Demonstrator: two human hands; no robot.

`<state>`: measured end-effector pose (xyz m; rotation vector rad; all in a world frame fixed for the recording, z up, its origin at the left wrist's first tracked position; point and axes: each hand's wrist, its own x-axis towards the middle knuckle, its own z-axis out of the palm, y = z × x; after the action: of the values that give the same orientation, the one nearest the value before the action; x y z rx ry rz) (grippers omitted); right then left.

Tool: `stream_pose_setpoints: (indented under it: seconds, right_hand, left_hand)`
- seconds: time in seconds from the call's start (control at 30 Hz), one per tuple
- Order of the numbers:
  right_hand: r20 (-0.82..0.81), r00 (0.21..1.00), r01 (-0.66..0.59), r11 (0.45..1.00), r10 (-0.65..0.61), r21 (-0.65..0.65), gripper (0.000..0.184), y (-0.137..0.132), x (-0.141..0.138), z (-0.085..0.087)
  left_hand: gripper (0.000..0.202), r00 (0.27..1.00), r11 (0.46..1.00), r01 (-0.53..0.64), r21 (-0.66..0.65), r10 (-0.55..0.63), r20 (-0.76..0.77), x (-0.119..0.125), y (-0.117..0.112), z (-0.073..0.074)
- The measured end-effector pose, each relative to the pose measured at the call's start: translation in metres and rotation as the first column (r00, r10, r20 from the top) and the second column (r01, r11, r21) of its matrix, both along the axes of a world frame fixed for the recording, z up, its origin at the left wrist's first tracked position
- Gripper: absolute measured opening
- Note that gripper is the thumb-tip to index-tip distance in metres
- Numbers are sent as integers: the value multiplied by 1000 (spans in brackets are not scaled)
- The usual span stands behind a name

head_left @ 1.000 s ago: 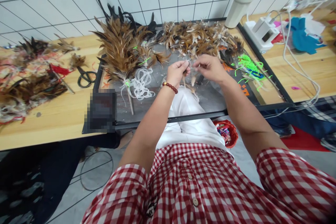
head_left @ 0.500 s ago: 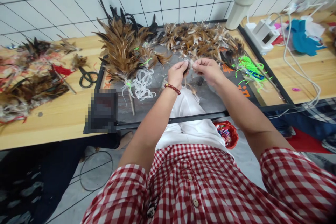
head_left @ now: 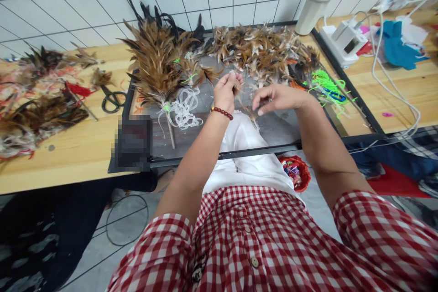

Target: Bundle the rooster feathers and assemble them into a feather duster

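My left hand (head_left: 226, 90), a beaded bracelet on its wrist, is closed in a pinch on a small brown feather (head_left: 237, 87) above the dark board. To its right, my right hand (head_left: 278, 99) is open, thumb and fingers apart with nothing seen between them. A few loose feathers (head_left: 252, 116) lie just below and left of the right hand. Behind both hands spreads a heap of brown feathers (head_left: 256, 50). At the left stands a large bunch of brown and black feathers (head_left: 155, 59) tied to a stick (head_left: 171, 132), beside a tangle of clear cord (head_left: 186, 109).
Bright green strings (head_left: 325, 84) lie at the right of the board (head_left: 280, 130). A bottle (head_left: 318, 2) and a white power strip (head_left: 338, 45) with cables stand behind. Black scissors (head_left: 112, 100) and more feathers (head_left: 44, 112) are at left. A red basket (head_left: 303, 182) sits below.
My hands have come apart. The right hand moved right and slightly down, its fingers opening; the left moved slightly left and up, keeping a feather in its pinch.
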<state>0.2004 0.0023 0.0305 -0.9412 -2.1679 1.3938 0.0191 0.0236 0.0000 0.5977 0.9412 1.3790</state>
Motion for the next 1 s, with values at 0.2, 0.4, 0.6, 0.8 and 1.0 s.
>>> stream_pose_setpoints:
  seconds: [0.2,0.4,0.6,0.8,1.0]
  right_hand:
    - [258,908,-358,931,329,71,27,-7,1,-1]
    - [-24,1000,-14,989,17,149,28,-2,-11,-11]
    - [-479,646,536,800,-595,-271,49,1,-29,-16]
    - [-460,588,472,744,-666,-473,56,4,-33,-22]
    - [-394,673,476,774,-626,-418,55,7,-29,-24]
  left_hand:
    - [21,995,998,-32,-58,37,92,-8,4,0]
    - [26,992,998,2,-59,6,126,-4,2,-1]
    - [18,991,990,131,50,-133,22,5,-4,-4]
    - [17,985,983,172,57,-171,-22,13,-9,-4]
    - [20,978,979,198,43,-200,63,10,-5,-2]
